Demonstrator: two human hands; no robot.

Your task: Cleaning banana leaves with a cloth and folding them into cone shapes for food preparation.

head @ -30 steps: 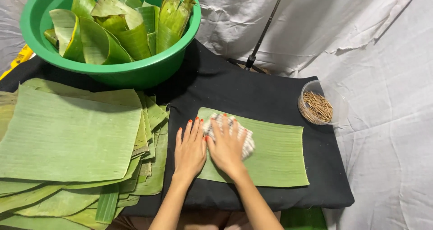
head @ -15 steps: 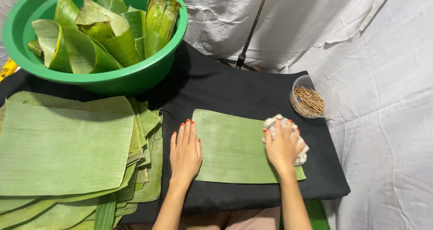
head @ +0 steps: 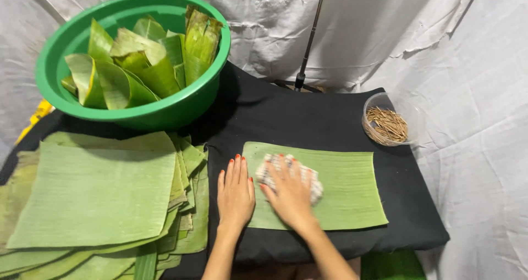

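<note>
since the frame half a second back, right hand (head: 291,195) is sliding from the right end of the single banana leaf (head: 341,189) toward its left half, carrying the white patterned cloth (head: 313,181) with it. right grip is lying flat and spread, palm pressing on the cloth, fingers not curling around it. left hand (head: 235,195) is resting open and flat at the left edge of the leaf, fingers straight, holding nothing.

surroundings: stack of cut banana leaves (head: 93,197) is lying just left of the left hand, overlapping loosely. green plastic basin (head: 137,112) is standing behind the stack, holding folded leaf pieces (head: 143,60). clear round container (head: 410,120) with thin brown sticks (head: 388,123) is sitting at the far right, well apart from both hands. thin black stand pole (head: 309,38) is rising behind the desk.

surface: desk is wearing a black cloth cover (head: 297,115); white sheeting (head: 473,65) is hanging behind and to the right.

edges: the leaf's near edge is running close to the desk's front edge. bare black cover is showing between leaf and basin, and between leaf and container. nothing is lying on the right half of the leaf.
</note>
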